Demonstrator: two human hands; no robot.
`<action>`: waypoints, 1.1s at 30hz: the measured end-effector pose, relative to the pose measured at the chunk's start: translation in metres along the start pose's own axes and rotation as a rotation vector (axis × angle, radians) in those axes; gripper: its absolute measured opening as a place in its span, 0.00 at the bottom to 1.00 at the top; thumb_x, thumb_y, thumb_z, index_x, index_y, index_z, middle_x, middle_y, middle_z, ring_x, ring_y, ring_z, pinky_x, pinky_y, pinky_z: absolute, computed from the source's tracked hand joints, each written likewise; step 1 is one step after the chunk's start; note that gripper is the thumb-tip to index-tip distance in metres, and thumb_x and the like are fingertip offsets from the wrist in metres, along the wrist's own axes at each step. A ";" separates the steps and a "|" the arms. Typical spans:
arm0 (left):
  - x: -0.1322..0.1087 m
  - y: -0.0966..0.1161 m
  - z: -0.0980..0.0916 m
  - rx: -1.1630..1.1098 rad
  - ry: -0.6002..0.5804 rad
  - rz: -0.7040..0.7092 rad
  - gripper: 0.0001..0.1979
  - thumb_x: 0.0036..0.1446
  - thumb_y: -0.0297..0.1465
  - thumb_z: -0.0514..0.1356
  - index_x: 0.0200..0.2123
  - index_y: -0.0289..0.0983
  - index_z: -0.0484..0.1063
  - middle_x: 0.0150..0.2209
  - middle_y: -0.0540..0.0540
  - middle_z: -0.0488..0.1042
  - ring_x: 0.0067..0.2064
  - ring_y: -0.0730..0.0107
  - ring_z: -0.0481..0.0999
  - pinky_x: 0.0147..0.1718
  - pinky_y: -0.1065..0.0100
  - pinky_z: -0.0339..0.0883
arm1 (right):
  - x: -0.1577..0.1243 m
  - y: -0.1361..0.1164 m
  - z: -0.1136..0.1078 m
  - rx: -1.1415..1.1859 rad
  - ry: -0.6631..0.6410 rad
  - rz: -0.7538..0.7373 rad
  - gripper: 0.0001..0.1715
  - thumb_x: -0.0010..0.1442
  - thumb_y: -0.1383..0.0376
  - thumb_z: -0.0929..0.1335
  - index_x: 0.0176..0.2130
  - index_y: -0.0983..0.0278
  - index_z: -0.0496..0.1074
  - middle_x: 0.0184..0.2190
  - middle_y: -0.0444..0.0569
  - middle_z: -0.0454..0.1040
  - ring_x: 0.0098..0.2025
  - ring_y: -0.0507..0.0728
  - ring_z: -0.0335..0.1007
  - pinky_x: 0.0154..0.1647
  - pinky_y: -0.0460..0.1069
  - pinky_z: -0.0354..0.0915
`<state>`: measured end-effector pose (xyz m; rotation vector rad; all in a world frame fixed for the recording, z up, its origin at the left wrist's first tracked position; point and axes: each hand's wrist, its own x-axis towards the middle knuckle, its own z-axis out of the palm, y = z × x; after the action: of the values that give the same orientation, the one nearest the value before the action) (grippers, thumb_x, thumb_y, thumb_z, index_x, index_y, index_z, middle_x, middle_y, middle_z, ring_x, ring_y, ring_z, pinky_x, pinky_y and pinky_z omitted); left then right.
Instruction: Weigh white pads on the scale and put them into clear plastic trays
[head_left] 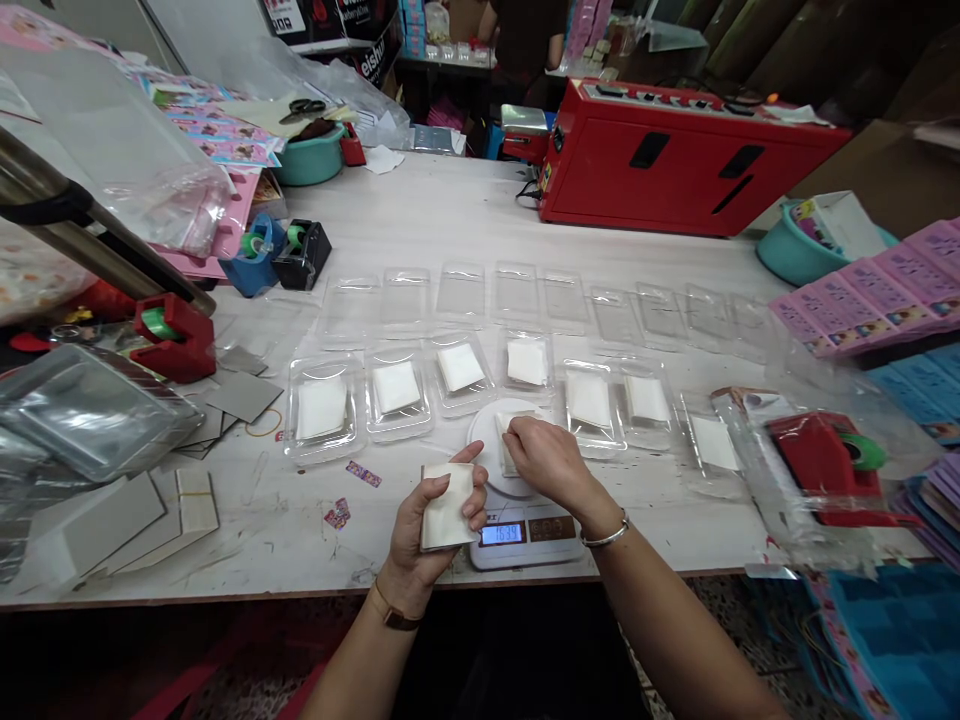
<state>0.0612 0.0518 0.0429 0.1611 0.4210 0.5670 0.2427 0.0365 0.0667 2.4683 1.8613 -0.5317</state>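
Note:
In my left hand (439,510) is a thick stack of cream-white square sheets (448,508), with my thumb across its front and my fingers round its right edge. My right hand (546,458) is closed over the round plate of a white digital kitchen scale (526,556). Its fingertips pinch at a small stack of white sheets (507,455) on that plate, partly hidden by the hand. The scale's lit display seems to read 1639, though any decimal point is too small to make out. Behind the scale, clear plastic trays (325,408) each hold a similar white stack.
Further back runs a row of clear plastic trays (517,290). A large red machine (675,160) stands at the far right. Tape dispensers (174,340), grey cards (244,396) and plastic packs (90,410) crowd the left. Another red tape dispenser (821,455) lies on plastic at right.

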 end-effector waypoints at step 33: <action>-0.011 -0.013 0.035 -0.001 0.171 0.117 0.15 0.52 0.28 0.61 0.45 0.32 0.73 0.35 0.43 0.76 0.33 0.69 0.74 0.35 0.68 0.70 | -0.084 -0.029 -0.057 0.497 0.129 -0.582 0.12 0.68 0.62 0.62 0.39 0.62 0.73 0.39 0.47 0.76 0.44 0.54 0.70 0.49 0.51 0.58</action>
<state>0.0741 0.0333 0.0747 0.1369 0.5801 0.6994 0.2111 -0.0218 0.1492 2.1949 2.8122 -0.9684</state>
